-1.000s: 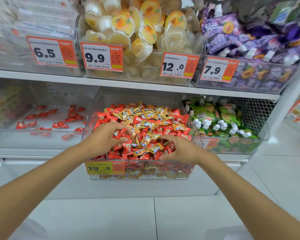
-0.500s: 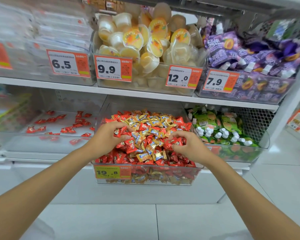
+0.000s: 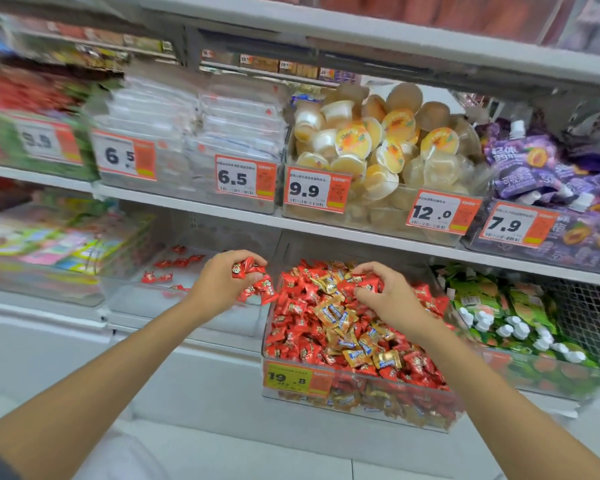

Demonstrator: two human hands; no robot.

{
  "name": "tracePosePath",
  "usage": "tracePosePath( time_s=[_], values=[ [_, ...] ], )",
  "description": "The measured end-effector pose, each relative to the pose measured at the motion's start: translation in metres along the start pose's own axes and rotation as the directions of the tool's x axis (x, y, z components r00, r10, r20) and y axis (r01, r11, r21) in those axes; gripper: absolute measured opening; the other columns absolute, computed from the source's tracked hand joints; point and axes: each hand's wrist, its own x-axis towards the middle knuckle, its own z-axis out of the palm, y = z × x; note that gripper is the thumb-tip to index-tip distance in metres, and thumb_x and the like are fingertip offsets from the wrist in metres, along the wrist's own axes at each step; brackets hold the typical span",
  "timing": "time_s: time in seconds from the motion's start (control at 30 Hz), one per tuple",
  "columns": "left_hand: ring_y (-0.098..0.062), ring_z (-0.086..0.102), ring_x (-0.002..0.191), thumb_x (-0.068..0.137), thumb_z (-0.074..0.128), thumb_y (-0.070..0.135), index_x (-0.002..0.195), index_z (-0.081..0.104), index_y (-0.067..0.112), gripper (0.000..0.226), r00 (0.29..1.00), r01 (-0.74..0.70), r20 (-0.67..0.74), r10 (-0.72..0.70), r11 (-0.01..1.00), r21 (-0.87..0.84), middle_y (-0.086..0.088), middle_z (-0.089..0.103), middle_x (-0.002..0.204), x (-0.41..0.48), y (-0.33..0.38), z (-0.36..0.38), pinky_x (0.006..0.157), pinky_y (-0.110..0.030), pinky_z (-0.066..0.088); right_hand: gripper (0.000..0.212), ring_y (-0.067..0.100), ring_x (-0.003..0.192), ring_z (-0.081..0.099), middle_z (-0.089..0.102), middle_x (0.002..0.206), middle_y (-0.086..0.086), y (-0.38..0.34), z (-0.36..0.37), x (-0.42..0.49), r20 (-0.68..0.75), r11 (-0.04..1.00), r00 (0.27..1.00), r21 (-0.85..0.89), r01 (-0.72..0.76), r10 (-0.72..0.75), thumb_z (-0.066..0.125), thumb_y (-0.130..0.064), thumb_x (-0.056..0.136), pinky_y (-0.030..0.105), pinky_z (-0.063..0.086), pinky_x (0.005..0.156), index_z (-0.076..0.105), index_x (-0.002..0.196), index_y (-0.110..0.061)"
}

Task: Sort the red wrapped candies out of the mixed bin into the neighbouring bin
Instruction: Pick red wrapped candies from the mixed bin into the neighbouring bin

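Transfer step, as I judge it: one handful going over, next one being picked. Left of my left hand, neighbouring bin [image 3: 142,303] has a few red candies [image 3: 165,263] loose on its floor. My left hand [image 3: 222,282] is above that bin's right end, just beside the mixed bin [image 3: 361,400], fingers curled round a bunch of red candies, a couple hanging below the fingers. Between my hands and under the right one, the mixed bin is heaped with red and gold candies [image 3: 336,313], so plenty left to sort. My right hand [image 3: 392,299] is down on the heap's far part, fingers hooked, tips on red wrappers. Whether it has one pinched, cannot tell.

Next move, my guess: left hand opens over the neighbouring bin, well inside its wall, so nothing drops back. Right hand takes reds only, no gold.

Hard to make out: shelves far left of my left hand are motion-blurred, clear bin walls barely show, lower layers of the heap are buried, and right fingertips hide what they touch.
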Motion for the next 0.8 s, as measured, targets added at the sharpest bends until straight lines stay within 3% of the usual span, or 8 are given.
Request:
tracePosePath(
  time_s=[0.13, 0.23, 0.3, 0.4, 0.5, 0.57, 0.67, 0.8],
  values=[
    [-0.001, 0.062, 0.075, 0.081, 0.074, 0.008, 0.090, 0.069, 0.028, 0.022, 0.993, 0.059, -0.103, -0.056, 0.998, 0.027, 0.009, 0.070, 0.089, 0.014, -0.041, -0.036, 0.073, -0.016, 0.048, 0.025, 0.016, 0.052, 0.052, 0.063, 0.075, 0.008, -0.028, 0.055, 0.044, 0.033, 0.996, 0.997, 0.067, 0.066, -0.068, 0.064, -0.007, 0.089, 0.027, 0.044, 0.048, 0.061, 0.110, -0.020],
    [0.003, 0.058, 0.068, 0.080, 0.075, 0.006, 0.086, 0.067, 0.031, 0.026, 0.979, 0.109, -0.185, -0.090, 0.989, 0.095, 0.014, 0.067, 0.082, 0.029, -0.084, -0.064, 0.076, -0.026, 0.045, 0.024, 0.006, 0.051, 0.049, 0.060, 0.072, -0.005, -0.046, 0.104, 0.085, 0.116, 0.984, 0.978, -0.017, 0.176, -0.173, 0.071, -0.013, 0.084, 0.018, 0.041, 0.052, 0.061, 0.103, -0.022],
    [-0.005, 0.061, 0.070, 0.081, 0.074, 0.008, 0.086, 0.067, 0.030, 0.024, 0.963, 0.164, -0.232, -0.138, 0.981, 0.100, 0.012, 0.067, 0.081, 0.040, -0.112, -0.080, 0.079, -0.032, 0.050, 0.024, 0.005, 0.061, 0.054, 0.063, 0.081, -0.006, -0.056, 0.136, 0.111, 0.195, 0.967, 0.956, -0.091, 0.240, -0.219, 0.074, -0.019, 0.083, 0.014, 0.043, 0.055, 0.061, 0.103, -0.022],
    [-0.019, 0.063, 0.097, 0.081, 0.075, 0.013, 0.099, 0.069, 0.025, 0.022, 0.947, 0.215, -0.277, -0.164, 0.963, 0.163, 0.001, 0.069, 0.101, 0.057, -0.146, -0.093, 0.092, -0.033, 0.048, 0.032, 0.018, 0.090, 0.064, 0.067, 0.105, 0.003, -0.061, 0.174, 0.149, 0.277, 0.928, 0.935, -0.237, 0.288, -0.220, 0.074, -0.026, 0.084, 0.020, 0.045, 0.072, 0.062, 0.112, -0.017],
    [-0.024, 0.050, 0.125, 0.075, 0.082, 0.028, 0.132, 0.056, 0.016, 0.064, 0.961, 0.264, -0.154, -0.230, 0.929, 0.260, -0.011, 0.054, 0.132, 0.073, -0.169, -0.094, 0.104, -0.028, 0.035, 0.067, 0.019, 0.121, 0.054, 0.057, 0.133, 0.001, -0.055, 0.196, 0.177, 0.389, 0.903, 0.913, -0.339, 0.265, -0.122, 0.076, -0.041, 0.080, 0.020, 0.039, 0.094, 0.052, 0.136, -0.015],
    [-0.025, 0.037, 0.138, 0.071, 0.083, 0.038, 0.143, 0.044, 0.016, 0.085, 0.959, 0.277, -0.035, -0.280, 0.906, 0.320, -0.016, 0.041, 0.145, 0.077, -0.178, -0.093, 0.112, -0.029, 0.028, 0.082, 0.016, 0.135, 0.042, 0.043, 0.148, 0.001, -0.050, 0.202, 0.186, 0.471, 0.892, 0.881, -0.374, 0.253, -0.053, 0.074, -0.052, 0.078, 0.020, 0.030, 0.106, 0.042, 0.145, -0.017],
    [-0.021, 0.038, 0.138, 0.077, 0.080, 0.032, 0.141, 0.048, 0.025, 0.072, 0.948, 0.281, 0.023, -0.317, 0.871, 0.404, -0.010, 0.045, 0.146, 0.073, -0.185, -0.092, 0.111, -0.028, 0.028, 0.078, 0.016, 0.140, 0.036, 0.040, 0.152, 0.001, -0.048, 0.199, 0.188, 0.492, 0.852, 0.867, -0.414, 0.320, -0.086, 0.072, -0.049, 0.081, 0.020, 0.026, 0.109, 0.042, 0.146, -0.018],
    [-0.015, 0.062, 0.104, 0.078, 0.079, 0.025, 0.114, 0.069, 0.024, 0.037, 0.964, 0.238, 0.028, -0.266, 0.901, 0.361, 0.005, 0.067, 0.114, 0.052, -0.167, -0.088, 0.090, -0.026, 0.046, 0.046, 0.021, 0.119, 0.056, 0.061, 0.130, 0.005, -0.046, 0.173, 0.165, 0.372, 0.779, 0.888, -0.458, 0.428, -0.269, 0.069, -0.030, 0.085, 0.028, 0.041, 0.101, 0.060, 0.128, -0.016]
  ],
)
